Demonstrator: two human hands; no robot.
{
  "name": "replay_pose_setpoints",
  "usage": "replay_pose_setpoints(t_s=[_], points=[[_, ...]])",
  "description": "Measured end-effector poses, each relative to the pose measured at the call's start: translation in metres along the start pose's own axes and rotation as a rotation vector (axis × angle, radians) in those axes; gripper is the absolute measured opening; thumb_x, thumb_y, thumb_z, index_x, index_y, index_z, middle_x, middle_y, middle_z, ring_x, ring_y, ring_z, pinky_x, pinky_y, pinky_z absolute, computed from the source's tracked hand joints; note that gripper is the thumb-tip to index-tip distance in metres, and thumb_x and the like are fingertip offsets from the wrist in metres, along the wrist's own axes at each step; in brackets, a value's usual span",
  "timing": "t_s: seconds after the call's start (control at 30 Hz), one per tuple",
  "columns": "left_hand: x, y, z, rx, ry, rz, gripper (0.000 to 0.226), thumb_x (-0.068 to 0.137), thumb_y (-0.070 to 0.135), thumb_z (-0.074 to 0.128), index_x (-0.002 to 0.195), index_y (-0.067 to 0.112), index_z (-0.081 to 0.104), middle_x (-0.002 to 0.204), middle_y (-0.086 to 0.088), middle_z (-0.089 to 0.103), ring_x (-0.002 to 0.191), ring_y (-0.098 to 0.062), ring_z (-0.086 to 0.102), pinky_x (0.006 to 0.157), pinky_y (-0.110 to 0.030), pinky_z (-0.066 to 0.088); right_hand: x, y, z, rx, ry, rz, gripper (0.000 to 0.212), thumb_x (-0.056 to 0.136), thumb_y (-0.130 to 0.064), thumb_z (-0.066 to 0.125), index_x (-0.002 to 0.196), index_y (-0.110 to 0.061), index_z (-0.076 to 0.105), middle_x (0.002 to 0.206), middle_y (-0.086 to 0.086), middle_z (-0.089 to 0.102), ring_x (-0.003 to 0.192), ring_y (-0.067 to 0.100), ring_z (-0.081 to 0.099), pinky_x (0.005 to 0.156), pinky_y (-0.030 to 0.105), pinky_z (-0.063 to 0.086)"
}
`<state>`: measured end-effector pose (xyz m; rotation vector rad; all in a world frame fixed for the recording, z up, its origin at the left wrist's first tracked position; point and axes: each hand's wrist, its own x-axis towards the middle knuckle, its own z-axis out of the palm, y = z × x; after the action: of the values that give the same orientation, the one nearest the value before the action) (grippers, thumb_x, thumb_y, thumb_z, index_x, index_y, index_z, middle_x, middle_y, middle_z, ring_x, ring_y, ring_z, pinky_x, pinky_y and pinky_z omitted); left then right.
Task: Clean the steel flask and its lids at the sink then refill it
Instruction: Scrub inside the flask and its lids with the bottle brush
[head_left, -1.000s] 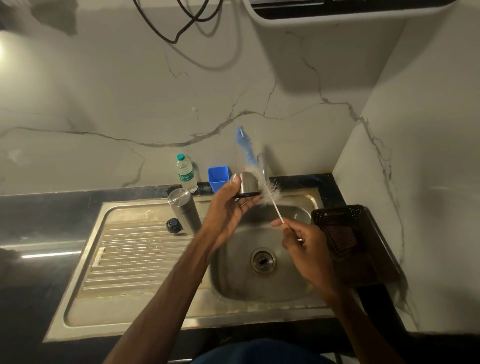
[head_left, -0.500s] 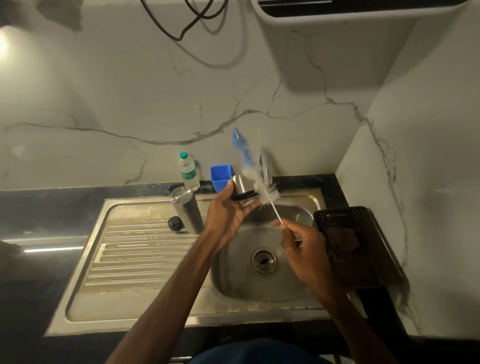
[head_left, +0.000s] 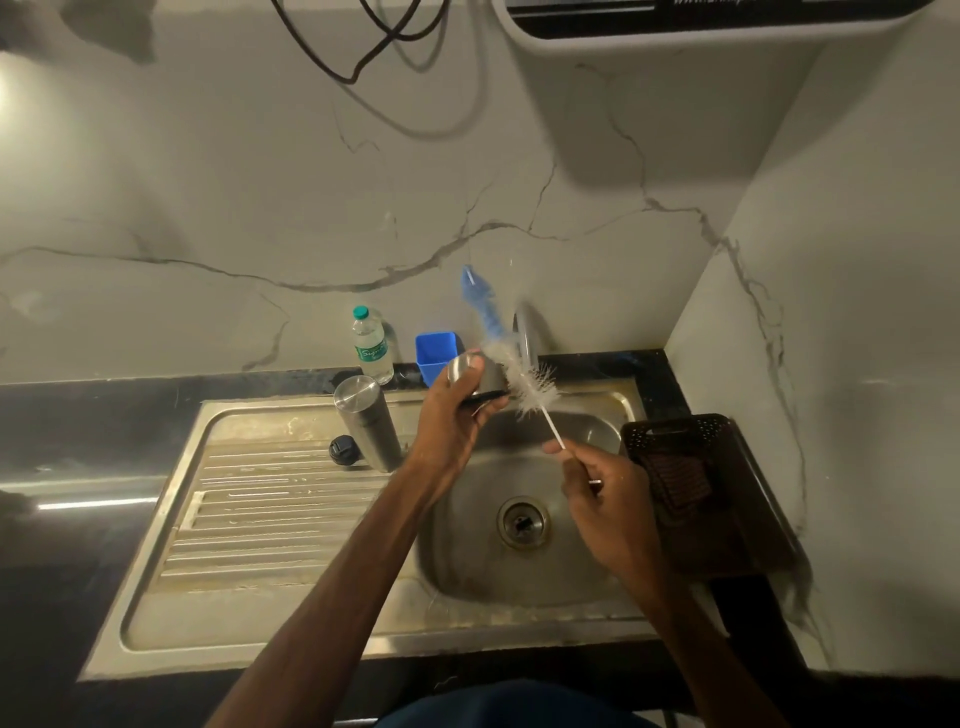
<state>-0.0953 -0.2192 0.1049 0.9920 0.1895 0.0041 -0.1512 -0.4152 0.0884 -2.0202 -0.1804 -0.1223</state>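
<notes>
Room over the ribbed drainboard (head_left: 249, 525), lower left. Flask (head_left: 366, 421) and black cap (head_left: 343, 450) block its top right, bottle (head_left: 372, 345), blue cup (head_left: 435, 356) and tap (head_left: 525, 338) line the back, basket (head_left: 675, 423) hems the right, left hand (head_left: 449, 415) with lid (head_left: 480, 376) and right hand (head_left: 608, 499) with brush (head_left: 530, 384) fill centre

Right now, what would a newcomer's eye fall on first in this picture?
First the two hands above the sink basin: the left hand grips a steel lid, and the right hand holds a bottle brush with its white bristles at that lid. Then the steel flask, standing on the drainboard to the left, with a small black lid beside it.
</notes>
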Motion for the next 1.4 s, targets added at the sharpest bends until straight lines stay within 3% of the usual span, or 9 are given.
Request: replay_pose_setpoints(t_s=[0.13,0.3,0.43,0.53,0.77,0.93,1.0,1.13,1.4], points=[[0.001,-0.003,0.003,-0.021,0.003,0.001,0.034,0.100,0.025,0.062,0.126,0.005,0.056,0.106,-0.007,0.072,0.098,-0.021,0.070,0.080,-0.032,0.061,-0.004,0.003,0.005,0.007,-0.043,-0.013,0.027,0.103,-0.006,0.056,0.115,-0.016,0.077,0.064,-0.033,0.060,0.057,-0.002,0.059,0.056,0.009,0.040],[0.000,0.000,-0.004,-0.069,0.064,-0.047,0.042,0.101,0.027,0.061,0.134,0.001,0.057,0.118,-0.016,0.072,0.107,-0.031,0.072,0.093,-0.042,0.061,-0.019,0.023,-0.007,-0.001,-0.010,0.061,0.026,0.101,-0.003,0.059,0.113,-0.016,0.078,0.067,-0.020,0.066,0.052,0.000,0.060,0.052,0.008,0.040],[-0.002,-0.001,-0.011,0.007,-0.014,-0.048,0.045,0.102,0.024,0.063,0.144,0.009,0.056,0.139,-0.020,0.062,0.125,-0.037,0.064,0.099,-0.047,0.058,-0.012,0.024,-0.021,0.135,-0.045,0.097,0.026,0.102,-0.004,0.058,0.116,-0.018,0.076,0.062,-0.018,0.063,0.051,0.002,0.053,0.051,0.015,0.039],[-0.005,0.000,-0.012,0.098,-0.081,-0.011,0.047,0.097,0.021,0.068,0.142,0.014,0.059,0.146,-0.019,0.054,0.130,-0.038,0.060,0.097,-0.047,0.058,-0.002,0.017,-0.031,0.236,-0.054,0.070,0.022,0.105,-0.019,0.057,0.115,-0.021,0.076,0.055,-0.003,0.053,0.051,0.012,0.045,0.049,0.025,0.035],[-0.013,0.001,-0.015,0.248,-0.144,0.071,0.051,0.088,0.023,0.078,0.136,0.016,0.063,0.139,-0.019,0.060,0.126,-0.040,0.063,0.103,-0.065,0.049,-0.006,0.018,-0.026,0.265,-0.032,0.048,0.043,0.096,-0.055,0.056,0.085,-0.020,0.079,0.048,-0.003,0.036,0.045,0.017,0.033,0.047,0.031,0.027],[-0.020,-0.001,-0.008,0.337,-0.198,0.064,0.052,0.091,0.019,0.076,0.138,0.005,0.056,0.133,-0.019,0.066,0.117,-0.042,0.068,0.099,-0.064,0.053,0.004,0.002,-0.019,0.227,-0.068,-0.006,0.033,0.105,-0.038,0.058,0.085,-0.022,0.079,0.048,-0.002,0.036,0.044,0.019,0.033,0.045,0.041,0.028],[-0.019,0.006,-0.008,0.310,-0.166,0.087,0.052,0.092,0.019,0.076,0.137,0.002,0.056,0.134,-0.020,0.064,0.120,-0.041,0.067,0.098,-0.064,0.054,0.005,0.003,-0.018,0.212,-0.049,-0.016,0.034,0.104,-0.041,0.058,0.085,-0.023,0.079,0.048,-0.002,0.035,0.044,0.019,0.032,0.044,0.042,0.028],[-0.015,0.018,-0.016,0.257,-0.088,0.100,0.046,0.092,0.013,0.071,0.136,0.008,0.059,0.128,-0.009,0.070,0.118,-0.039,0.068,0.090,-0.052,0.061,-0.007,0.017,-0.024,0.170,-0.005,-0.018,0.037,0.098,-0.051,0.057,0.083,-0.026,0.079,0.046,0.002,0.046,0.041,0.018,0.037,0.044,0.034,0.030],[-0.020,0.009,-0.004,0.361,-0.173,0.073,0.051,0.089,0.009,0.074,0.135,-0.002,0.055,0.131,-0.023,0.065,0.118,-0.041,0.067,0.092,-0.052,0.060,0.009,0.009,-0.019,0.071,0.032,-0.071,0.027,0.103,-0.033,0.061,0.085,-0.024,0.079,0.045,-0.007,0.046,0.040,0.009,0.036,0.044,0.029,0.028]])
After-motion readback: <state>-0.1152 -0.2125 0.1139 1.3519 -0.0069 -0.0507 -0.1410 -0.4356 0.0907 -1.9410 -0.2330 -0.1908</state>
